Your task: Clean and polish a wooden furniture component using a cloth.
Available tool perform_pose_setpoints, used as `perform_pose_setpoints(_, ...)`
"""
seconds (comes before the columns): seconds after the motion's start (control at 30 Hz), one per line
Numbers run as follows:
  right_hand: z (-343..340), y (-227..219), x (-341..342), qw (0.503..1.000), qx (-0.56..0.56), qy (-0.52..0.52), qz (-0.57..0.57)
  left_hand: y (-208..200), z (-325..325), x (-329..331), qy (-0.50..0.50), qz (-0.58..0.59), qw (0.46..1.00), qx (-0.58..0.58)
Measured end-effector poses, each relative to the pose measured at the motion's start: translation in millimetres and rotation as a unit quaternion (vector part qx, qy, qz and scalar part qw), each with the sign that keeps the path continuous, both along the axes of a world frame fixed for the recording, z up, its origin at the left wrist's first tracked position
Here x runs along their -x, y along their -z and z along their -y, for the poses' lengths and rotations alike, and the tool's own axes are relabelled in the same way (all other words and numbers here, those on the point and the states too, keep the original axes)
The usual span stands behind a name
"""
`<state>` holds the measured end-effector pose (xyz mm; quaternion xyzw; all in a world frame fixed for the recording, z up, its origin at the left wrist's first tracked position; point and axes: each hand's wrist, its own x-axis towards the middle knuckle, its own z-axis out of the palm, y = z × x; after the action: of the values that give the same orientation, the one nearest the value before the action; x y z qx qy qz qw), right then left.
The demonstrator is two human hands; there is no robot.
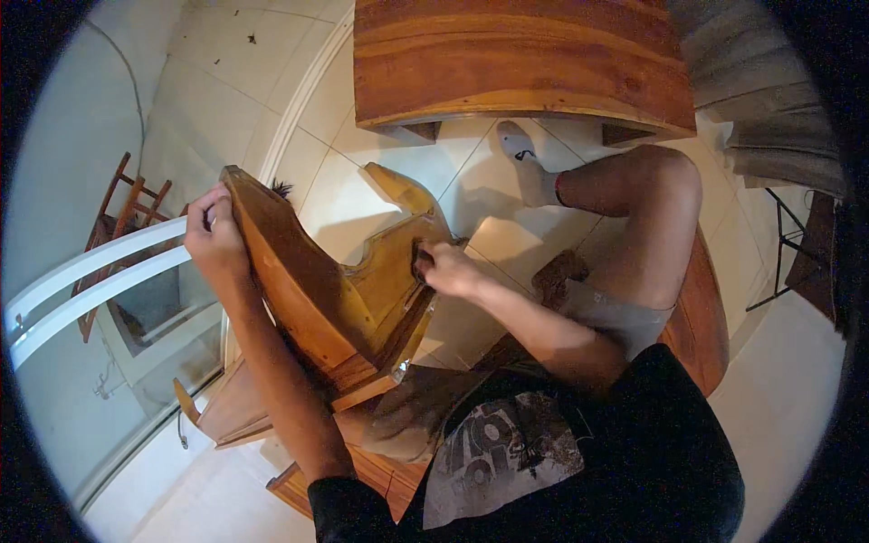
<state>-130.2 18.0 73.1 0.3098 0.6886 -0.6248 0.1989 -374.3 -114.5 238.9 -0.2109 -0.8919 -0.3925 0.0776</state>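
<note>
A wooden piece of furniture (303, 285) with a thick curved slab and carved, curved legs lies tilted on its side across my lap, its underside facing right. My left hand (217, 233) is closed round the slab's upper left edge. Lower and to the right, my right hand (451, 270) has its fingers bent round a small dark thing (422, 262), pressed against the lighter wood of the carved frame (389, 258). The fingers cover most of that thing, so its kind cannot be made out. One curved leg (398, 188) points away over the tiles.
A wooden table (525, 63) stands at the far side, near my foot (520, 149). On the left are a glass door (54, 244) and a wooden chair (127, 213). Another wooden piece (231, 407) lies lower left. Grey curtains (760, 81) and a thin black stand (783, 240) are at right.
</note>
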Motion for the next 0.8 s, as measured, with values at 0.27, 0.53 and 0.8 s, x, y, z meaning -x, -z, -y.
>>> perform_pose_setpoints(0.27,11.4,-61.6,-14.4,0.985,-0.031,-0.122,-0.120,3.9,4.7,7.8,0.011,-0.008,1.000,0.001)
perform_pose_setpoints(0.53,-1.7,86.7,14.9,0.989,0.000,-0.149,0.020,2.0,1.2,4.1,-0.001,0.018,1.000,-0.020)
perform_pose_setpoints(0.8,17.7,270.1,9.6,0.995,0.027,-0.089,-0.029,4.8,3.2,8.0,0.011,0.013,1.000,-0.020)
